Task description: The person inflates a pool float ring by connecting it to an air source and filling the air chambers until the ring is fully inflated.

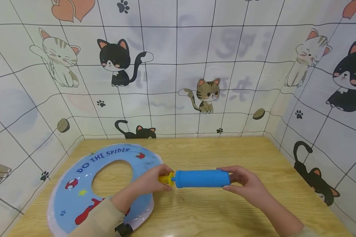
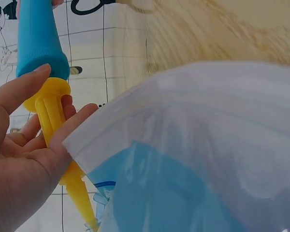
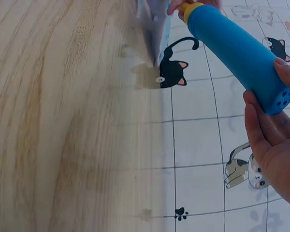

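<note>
A blue hand pump (image 1: 202, 179) lies level across the middle of the head view, over the table. My left hand (image 1: 150, 181) grips its yellow end piece (image 2: 50, 116), with the thumb at the joint with the blue barrel. At the barrel's other end, my right hand (image 1: 247, 185) holds it between thumb and fingers; small holes show in that end in the right wrist view. The yellow tip runs down to a clear valve (image 2: 99, 205) in the left wrist view. Under my left forearm is a flat blue swim ring (image 1: 60, 197) with printed lettering.
The ring rests on the left of the wooden table (image 1: 213, 210). A white cloth wall (image 1: 166, 108) with cat drawings and grid lines encloses the back and both sides. A dark band (image 1: 124, 229) shows at my left sleeve.
</note>
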A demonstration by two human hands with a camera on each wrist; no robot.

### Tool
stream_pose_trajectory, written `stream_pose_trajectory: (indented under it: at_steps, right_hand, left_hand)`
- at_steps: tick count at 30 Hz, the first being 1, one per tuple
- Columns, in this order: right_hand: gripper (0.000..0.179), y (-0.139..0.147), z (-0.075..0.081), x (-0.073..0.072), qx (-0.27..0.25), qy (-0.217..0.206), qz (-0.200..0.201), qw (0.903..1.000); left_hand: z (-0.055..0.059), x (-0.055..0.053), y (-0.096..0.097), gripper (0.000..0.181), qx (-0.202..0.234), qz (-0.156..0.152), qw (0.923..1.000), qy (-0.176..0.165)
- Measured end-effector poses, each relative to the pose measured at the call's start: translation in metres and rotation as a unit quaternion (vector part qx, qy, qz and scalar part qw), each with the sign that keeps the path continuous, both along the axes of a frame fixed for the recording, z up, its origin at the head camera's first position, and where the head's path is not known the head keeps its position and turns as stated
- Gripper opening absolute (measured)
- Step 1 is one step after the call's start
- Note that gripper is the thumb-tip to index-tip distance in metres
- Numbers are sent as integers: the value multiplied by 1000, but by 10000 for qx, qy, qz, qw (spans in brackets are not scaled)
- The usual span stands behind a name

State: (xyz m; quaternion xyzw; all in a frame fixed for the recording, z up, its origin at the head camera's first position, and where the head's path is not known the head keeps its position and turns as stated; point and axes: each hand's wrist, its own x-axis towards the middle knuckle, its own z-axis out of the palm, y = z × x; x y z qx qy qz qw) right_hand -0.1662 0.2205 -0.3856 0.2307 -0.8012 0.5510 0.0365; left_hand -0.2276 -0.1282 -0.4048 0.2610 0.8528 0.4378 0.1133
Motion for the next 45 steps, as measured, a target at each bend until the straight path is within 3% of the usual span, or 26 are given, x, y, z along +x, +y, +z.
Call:
stream_pose_trajectory:
  at_steps: [10, 16, 22, 33, 40, 45]
  right_hand:
    - [52, 4, 10, 2, 327, 682, 416, 9963]
    - [55, 28, 15, 5, 235, 962, 636, 9931]
    - [56, 48, 16, 6, 152, 971, 711, 9926]
    - [53, 58, 16, 10, -374, 348, 269, 9983]
    - [51, 39, 8, 7, -323, 132, -113, 9993]
    - [50, 20, 6, 4, -333, -282, -261, 9987]
  left_hand:
    - [-1, 4, 5, 43, 268, -193, 9994, -67]
    - [1, 2, -5, 41, -20, -160, 9998, 97]
    - [-1, -5, -24, 40, -154, -186, 9993, 301]
    - [-4, -15, -50, 44, -23, 69, 9993, 361]
    - [2, -11, -41, 45, -15, 101, 9984, 559]
    - [0, -9, -28, 44, -15, 138, 9976, 681]
